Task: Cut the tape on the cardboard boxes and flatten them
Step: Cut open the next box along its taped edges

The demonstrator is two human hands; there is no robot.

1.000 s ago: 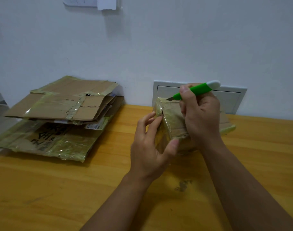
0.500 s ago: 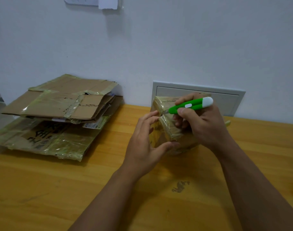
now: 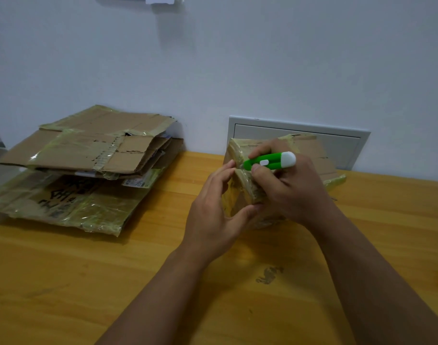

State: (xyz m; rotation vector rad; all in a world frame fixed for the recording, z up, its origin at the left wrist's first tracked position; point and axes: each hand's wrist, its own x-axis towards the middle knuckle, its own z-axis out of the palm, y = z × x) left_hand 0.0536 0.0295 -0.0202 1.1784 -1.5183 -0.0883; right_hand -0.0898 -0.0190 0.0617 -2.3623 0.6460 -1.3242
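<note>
- Head view: the taped cardboard box (image 3: 240, 192) stood on the wooden surface (image 3: 63, 282), right of centre near the wall.
- The left hand (image 3: 213, 212) gripped its left corner, fingers curled.
- The right hand (image 3: 290, 188) clasped a green utility knife (image 3: 270, 161), tip at the box's top edge.
- Flattened cardboard boxes (image 3: 88, 155) lay stacked far left.

You could read little: a small label (image 3: 138, 183) tucked in the flattened cardboard pile (image 3: 83, 155) showed "010"; the pile's black handwriting stayed illegible.
</note>
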